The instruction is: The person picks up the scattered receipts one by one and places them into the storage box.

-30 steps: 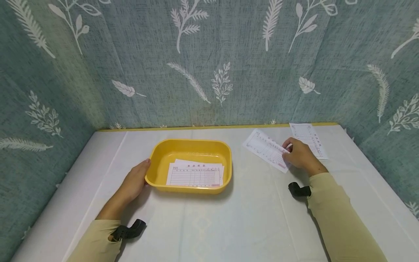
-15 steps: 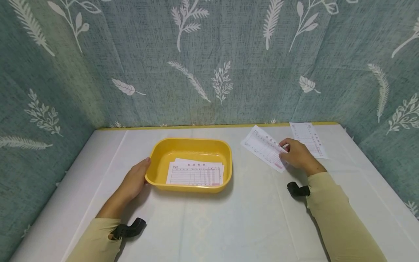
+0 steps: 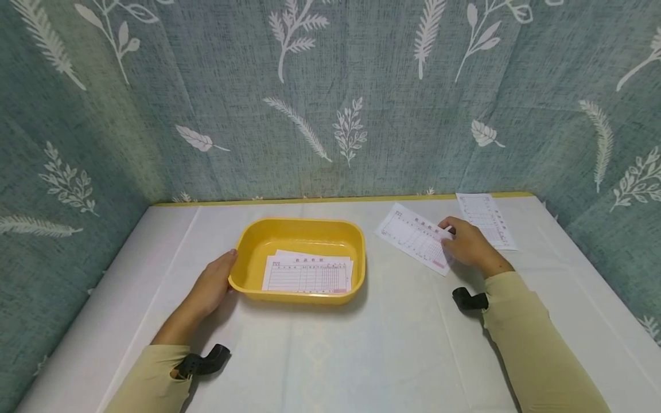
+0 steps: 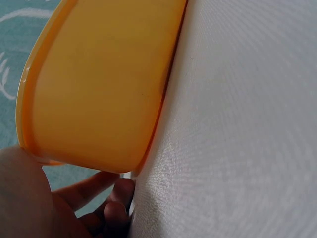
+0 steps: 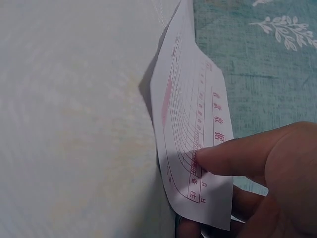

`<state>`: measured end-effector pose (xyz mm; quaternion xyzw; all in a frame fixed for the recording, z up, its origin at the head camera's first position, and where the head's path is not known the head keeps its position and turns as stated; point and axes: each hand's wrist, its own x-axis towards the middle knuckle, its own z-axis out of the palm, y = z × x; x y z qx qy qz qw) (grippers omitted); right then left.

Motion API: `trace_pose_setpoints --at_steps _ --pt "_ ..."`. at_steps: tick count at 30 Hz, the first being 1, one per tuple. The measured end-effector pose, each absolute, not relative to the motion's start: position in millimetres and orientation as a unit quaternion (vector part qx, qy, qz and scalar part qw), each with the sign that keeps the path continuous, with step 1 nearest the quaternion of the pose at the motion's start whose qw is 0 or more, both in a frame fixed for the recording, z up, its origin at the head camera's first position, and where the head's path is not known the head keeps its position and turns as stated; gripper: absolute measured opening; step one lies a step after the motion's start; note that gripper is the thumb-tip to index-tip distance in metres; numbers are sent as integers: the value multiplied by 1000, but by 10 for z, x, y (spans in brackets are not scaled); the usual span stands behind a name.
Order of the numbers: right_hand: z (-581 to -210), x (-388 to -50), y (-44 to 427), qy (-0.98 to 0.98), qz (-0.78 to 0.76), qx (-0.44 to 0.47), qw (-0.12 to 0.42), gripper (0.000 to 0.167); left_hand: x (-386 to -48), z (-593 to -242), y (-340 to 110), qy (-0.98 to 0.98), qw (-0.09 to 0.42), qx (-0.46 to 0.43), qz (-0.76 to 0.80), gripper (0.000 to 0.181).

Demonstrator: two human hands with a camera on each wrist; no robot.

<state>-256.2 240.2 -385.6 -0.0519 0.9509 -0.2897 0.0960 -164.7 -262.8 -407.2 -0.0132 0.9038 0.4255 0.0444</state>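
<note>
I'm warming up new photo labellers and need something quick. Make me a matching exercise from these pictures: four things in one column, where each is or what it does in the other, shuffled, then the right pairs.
Column one
1. left hand
2. right hand
3. overlapping receipt slips
4. rightmost receipt slip

Column two
A. pinches a printed receipt slip
B. on the white table cover, near its back edge
C. grips the rim at one end of the yellow plastic basin
D. inside the basin

Right pairs: 1-C, 2-A, 3-D, 4-B
</note>
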Motion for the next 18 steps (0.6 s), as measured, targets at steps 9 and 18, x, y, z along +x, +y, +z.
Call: trace_pose_setpoints --at_steps 9,18 --pt "-3854 -2558 2397 946 -305 -47 94 34 -1651 -4069 -2617 905 42 -11 423 63" --pt "-3876 -2557 2390 945 -309 -53 89 36 -1645 -4082 -2621 904 38 -6 425 62"
